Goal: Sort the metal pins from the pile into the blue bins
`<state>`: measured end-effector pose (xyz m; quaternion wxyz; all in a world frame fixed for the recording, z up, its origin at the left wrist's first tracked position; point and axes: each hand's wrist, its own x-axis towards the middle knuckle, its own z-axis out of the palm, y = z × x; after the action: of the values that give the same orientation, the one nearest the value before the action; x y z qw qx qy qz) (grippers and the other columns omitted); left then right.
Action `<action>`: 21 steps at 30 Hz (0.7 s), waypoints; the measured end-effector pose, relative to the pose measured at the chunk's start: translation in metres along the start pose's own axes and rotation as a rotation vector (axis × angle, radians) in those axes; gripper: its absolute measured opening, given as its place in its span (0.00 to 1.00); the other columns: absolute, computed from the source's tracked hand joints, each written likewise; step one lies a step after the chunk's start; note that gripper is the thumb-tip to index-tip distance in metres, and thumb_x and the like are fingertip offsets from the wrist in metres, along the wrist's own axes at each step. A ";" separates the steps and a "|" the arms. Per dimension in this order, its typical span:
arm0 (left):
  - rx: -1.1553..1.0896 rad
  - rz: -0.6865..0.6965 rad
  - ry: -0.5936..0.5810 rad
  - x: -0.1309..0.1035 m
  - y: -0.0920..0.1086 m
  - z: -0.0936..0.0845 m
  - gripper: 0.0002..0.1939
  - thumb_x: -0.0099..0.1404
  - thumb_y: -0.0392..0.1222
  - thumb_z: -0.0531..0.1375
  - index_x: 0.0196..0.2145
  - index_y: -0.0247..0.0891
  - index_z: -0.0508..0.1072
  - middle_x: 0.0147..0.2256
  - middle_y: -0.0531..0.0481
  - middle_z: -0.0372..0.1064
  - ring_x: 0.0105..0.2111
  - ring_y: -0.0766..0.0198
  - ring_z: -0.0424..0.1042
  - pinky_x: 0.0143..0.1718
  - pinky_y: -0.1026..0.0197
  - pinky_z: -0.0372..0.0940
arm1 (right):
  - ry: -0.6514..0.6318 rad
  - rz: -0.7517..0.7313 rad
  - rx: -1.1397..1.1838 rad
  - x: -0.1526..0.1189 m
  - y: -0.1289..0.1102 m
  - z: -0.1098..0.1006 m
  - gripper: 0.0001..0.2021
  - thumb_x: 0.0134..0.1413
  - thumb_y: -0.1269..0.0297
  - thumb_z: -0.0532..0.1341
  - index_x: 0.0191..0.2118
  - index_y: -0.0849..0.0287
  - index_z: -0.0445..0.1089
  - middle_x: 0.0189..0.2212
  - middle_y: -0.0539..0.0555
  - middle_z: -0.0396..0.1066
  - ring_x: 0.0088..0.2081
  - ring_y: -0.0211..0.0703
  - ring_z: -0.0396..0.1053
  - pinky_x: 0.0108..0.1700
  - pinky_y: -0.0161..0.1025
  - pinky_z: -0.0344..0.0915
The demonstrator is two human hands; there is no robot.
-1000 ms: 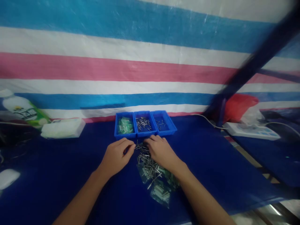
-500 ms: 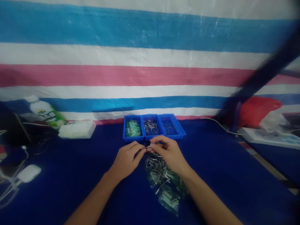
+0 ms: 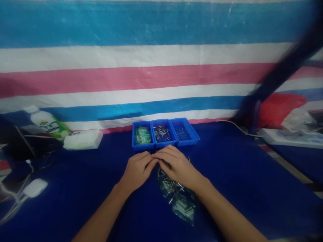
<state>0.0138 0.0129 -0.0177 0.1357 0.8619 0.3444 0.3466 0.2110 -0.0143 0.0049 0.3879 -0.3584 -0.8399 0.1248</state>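
Note:
My left hand (image 3: 137, 169) and my right hand (image 3: 178, 166) meet at the fingertips just in front of the blue trays. Both are pinched closed; whatever lies between the fingers is hidden. Partly under my right hand is a pile of thin metal pins (image 3: 174, 186), with small green-tinted clear bags (image 3: 183, 208) at its near end. Behind the hands stand three joined blue trays: the left tray (image 3: 143, 147) holds green-tinted bags, the middle tray (image 3: 165, 145) many metal pieces, and the right tray (image 3: 193, 138) several thin pins.
At the left are a white-and-green bottle (image 3: 47, 122), a white tissue pack (image 3: 83, 139), a dark device (image 3: 17, 143) and a white charger (image 3: 35, 187) with cables. A red bag (image 3: 280, 107) and a white power strip (image 3: 290, 137) lie at the right. A striped sheet (image 3: 151, 77) hangs behind.
My right hand's fingers have come over to the left fingertips, covering the small metal piece seen between the hands before. The view has tilted slightly.

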 end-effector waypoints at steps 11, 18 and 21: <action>-0.042 -0.116 0.019 0.003 -0.001 -0.008 0.15 0.75 0.45 0.52 0.36 0.38 0.76 0.31 0.51 0.73 0.31 0.64 0.72 0.35 0.61 0.64 | 0.265 0.509 0.559 0.006 0.000 -0.018 0.05 0.57 0.61 0.66 0.39 0.52 0.77 0.33 0.52 0.78 0.35 0.46 0.76 0.39 0.47 0.74; -0.010 -0.112 0.047 0.004 -0.002 -0.008 0.14 0.74 0.43 0.55 0.33 0.38 0.75 0.27 0.53 0.68 0.27 0.67 0.68 0.31 0.62 0.61 | 0.307 0.756 0.861 0.004 0.021 -0.032 0.19 0.60 0.53 0.64 0.21 0.56 0.64 0.20 0.48 0.64 0.23 0.36 0.65 0.29 0.38 0.65; -0.004 -0.098 0.060 0.005 -0.005 -0.009 0.14 0.74 0.43 0.55 0.32 0.37 0.74 0.26 0.53 0.68 0.26 0.68 0.67 0.31 0.62 0.61 | 0.247 0.853 0.820 0.001 0.031 -0.033 0.22 0.58 0.57 0.64 0.18 0.55 0.56 0.16 0.44 0.54 0.18 0.33 0.55 0.24 0.37 0.55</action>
<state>0.0076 0.0194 -0.0112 0.1439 0.8329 0.3895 0.3660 0.2501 0.0064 0.0123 0.5047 -0.4967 -0.4546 0.5403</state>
